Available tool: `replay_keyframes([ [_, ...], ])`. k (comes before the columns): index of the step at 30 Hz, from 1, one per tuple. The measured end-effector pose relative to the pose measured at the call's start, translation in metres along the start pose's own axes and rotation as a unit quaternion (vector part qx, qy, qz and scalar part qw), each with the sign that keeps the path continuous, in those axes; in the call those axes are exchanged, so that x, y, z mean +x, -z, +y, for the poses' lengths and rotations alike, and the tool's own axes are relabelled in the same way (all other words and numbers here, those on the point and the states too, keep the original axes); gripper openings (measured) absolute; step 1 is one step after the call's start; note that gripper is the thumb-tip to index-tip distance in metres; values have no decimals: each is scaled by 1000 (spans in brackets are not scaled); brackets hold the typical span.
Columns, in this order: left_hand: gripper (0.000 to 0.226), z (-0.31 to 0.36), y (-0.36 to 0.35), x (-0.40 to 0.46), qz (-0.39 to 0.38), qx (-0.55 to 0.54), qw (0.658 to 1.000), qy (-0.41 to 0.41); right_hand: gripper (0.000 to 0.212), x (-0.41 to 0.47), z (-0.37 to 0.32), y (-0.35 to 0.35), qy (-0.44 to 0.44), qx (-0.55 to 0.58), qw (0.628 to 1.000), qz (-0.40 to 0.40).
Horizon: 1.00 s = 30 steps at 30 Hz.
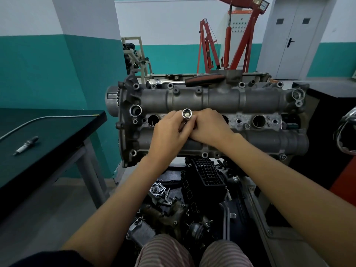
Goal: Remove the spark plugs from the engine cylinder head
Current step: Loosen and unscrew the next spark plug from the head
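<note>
Both hands, left hand and right hand, grip a socket over the cylinder head. Far left of them, a spark plug lies on the bench; beyond them rests a ratchet.

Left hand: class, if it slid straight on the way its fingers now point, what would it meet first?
The left hand points up and right, fingers already round the spark plug socket. The right hand lies against it on the far side, so it would probably meet those fingers first; depth is unclear.
</note>
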State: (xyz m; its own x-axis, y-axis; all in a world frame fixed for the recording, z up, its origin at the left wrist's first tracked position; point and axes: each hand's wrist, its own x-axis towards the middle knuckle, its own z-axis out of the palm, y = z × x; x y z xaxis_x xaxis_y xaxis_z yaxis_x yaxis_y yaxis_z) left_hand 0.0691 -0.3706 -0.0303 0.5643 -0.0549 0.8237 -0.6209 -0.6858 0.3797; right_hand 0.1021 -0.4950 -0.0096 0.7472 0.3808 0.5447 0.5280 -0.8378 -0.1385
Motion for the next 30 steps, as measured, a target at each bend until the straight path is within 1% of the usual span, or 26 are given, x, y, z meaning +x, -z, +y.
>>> replay_keyframes([
  [4, 35, 2, 0, -4, 21, -26, 999, 21, 24, -4, -7, -3, -17, -32, 999, 36],
  [7, 32, 4, 1, -1, 6, -39, 998, 50, 29, -4, -5, -3, -26, -40, 999, 20],
  [9, 30, 5, 1, 1, -9, -24, 999, 46, 35, -4, -4, -3, -31, -41, 999, 4],
  [11, 32, 6, 0, 2, -11, -5, 999, 45, 36, -5, -5, -2, -28, -36, 999, 4],
  [14, 39, 8, -2, 4, -8, 27, 999, 44, 30, -6, -5, -3, -30, -10, 999, 24],
  [17, 43, 8, -4, 5, 0, 27, 999, 46, 13, -6, -4, -3, -42, 4, 998, 37],
  [18, 45, 9, -4, 6, 7, 21, 999, 45, 13, -6, -4, -3, -43, 2, 998, 34],
  [20, 47, 10, -4, 5, 22, 12, 999, 39, 18, -5, -5, -4, -46, -2, 998, 32],
  [22, 44, 9, -3, 3, 27, 5, 999, 33, 25, -5, -7, -3, -48, -7, 998, 32],
  [24, 38, 7, -2, 0, 17, -1, 999, 29, 28, -6, -8, -3, -42, -27, 998, 28],
  [27, 27, 5, -2, -3, -3, 1, 1000, 28, 24, -6, -7, -3, -40, -44, 998, 12],
  [30, 25, 4, -3, -3, -2, -10, 999, 35, 15, -5, -5, -5, -30, -34, 999, 11],
])
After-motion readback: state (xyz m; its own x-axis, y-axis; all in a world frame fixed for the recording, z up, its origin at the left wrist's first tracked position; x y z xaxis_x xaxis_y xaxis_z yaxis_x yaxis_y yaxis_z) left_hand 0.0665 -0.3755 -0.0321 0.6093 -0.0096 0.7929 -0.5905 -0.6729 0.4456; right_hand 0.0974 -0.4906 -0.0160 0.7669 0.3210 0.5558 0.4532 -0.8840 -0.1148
